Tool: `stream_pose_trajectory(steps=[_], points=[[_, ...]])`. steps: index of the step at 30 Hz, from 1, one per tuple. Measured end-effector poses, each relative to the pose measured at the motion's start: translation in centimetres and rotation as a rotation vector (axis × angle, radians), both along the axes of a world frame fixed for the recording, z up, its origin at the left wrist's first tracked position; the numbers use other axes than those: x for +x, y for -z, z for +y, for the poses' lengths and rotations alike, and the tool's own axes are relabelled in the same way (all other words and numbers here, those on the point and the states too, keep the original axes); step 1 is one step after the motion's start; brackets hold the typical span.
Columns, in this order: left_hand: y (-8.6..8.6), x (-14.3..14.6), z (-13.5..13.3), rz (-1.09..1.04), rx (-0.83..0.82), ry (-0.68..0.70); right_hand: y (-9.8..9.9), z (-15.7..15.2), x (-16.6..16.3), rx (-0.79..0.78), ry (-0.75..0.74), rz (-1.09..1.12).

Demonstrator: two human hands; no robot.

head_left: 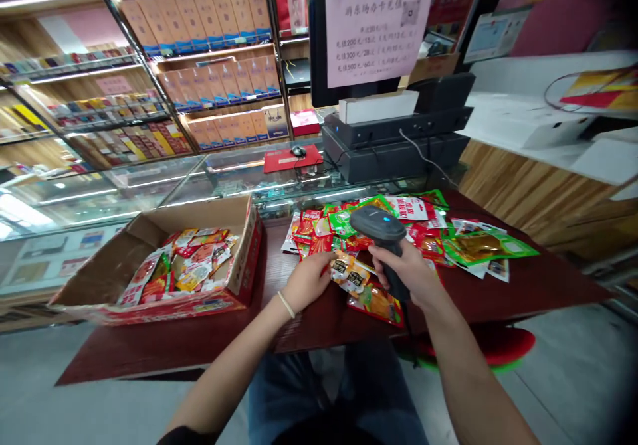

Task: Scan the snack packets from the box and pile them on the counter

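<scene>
My right hand [409, 273] grips the handle of a dark grey barcode scanner [377, 226], its head tilted down over the snack packets. My left hand [310, 279] pinches an orange and white snack packet [349, 271] just under the scanner head. A pile of red, green and orange snack packets [423, 229] lies spread over the dark red table [199, 339]. To the left stands an open cardboard box [239, 285] holding several more packets.
Beyond the table are a glass display counter [149, 186] and a black cash register [399, 139] with a pink notice above it. Shelves of boxed goods [209, 66] fill the back wall. A red stool [503, 349] sits under the table at right.
</scene>
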State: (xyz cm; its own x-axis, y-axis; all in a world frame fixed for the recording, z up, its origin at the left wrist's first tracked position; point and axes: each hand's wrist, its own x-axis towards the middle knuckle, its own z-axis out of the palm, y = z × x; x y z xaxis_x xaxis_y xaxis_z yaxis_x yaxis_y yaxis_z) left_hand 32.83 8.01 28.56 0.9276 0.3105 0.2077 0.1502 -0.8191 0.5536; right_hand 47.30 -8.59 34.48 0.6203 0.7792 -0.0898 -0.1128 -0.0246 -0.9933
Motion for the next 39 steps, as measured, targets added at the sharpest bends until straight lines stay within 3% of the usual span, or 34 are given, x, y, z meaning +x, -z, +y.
stream_pose_trajectory(steps=[4,8,13,17,20,24,29,32,37,39], points=[[-4.6,-3.2,1.4,-0.163,0.027,-0.127,-0.9,1.9,-1.1,-0.041,-0.098,-0.034],[-8.8,-7.2,5.0,-0.316,0.081,-0.282,-2.3,4.9,-2.5,0.009,-0.179,-0.026],[-10.7,-11.7,12.3,-0.316,0.059,-0.495,-4.5,10.2,-5.4,0.072,-0.293,-0.002],[-10.1,-14.4,17.7,-0.083,0.068,-0.557,-5.6,14.7,-8.4,0.157,-0.405,-0.013],[-9.1,-15.6,20.6,0.093,0.061,-0.541,-5.3,17.6,-10.5,0.187,-0.478,-0.042],[-7.8,-15.8,23.6,0.18,-0.013,-0.539,-3.9,20.2,-11.9,0.144,-0.512,-0.07],[-5.7,-15.1,25.6,0.289,-0.053,-0.505,-2.6,21.9,-11.3,0.099,-0.494,-0.077],[-4.0,-14.4,25.5,0.389,-0.066,-0.379,-2.3,22.3,-10.3,0.08,-0.47,-0.066],[-1.4,-13.6,24.0,0.534,-0.121,0.042,-2.4,22.5,-9.2,0.049,-0.422,-0.04],[-0.3,-13.5,23.6,0.488,-0.113,0.071,-2.7,22.4,-9.0,0.032,-0.414,-0.016]])
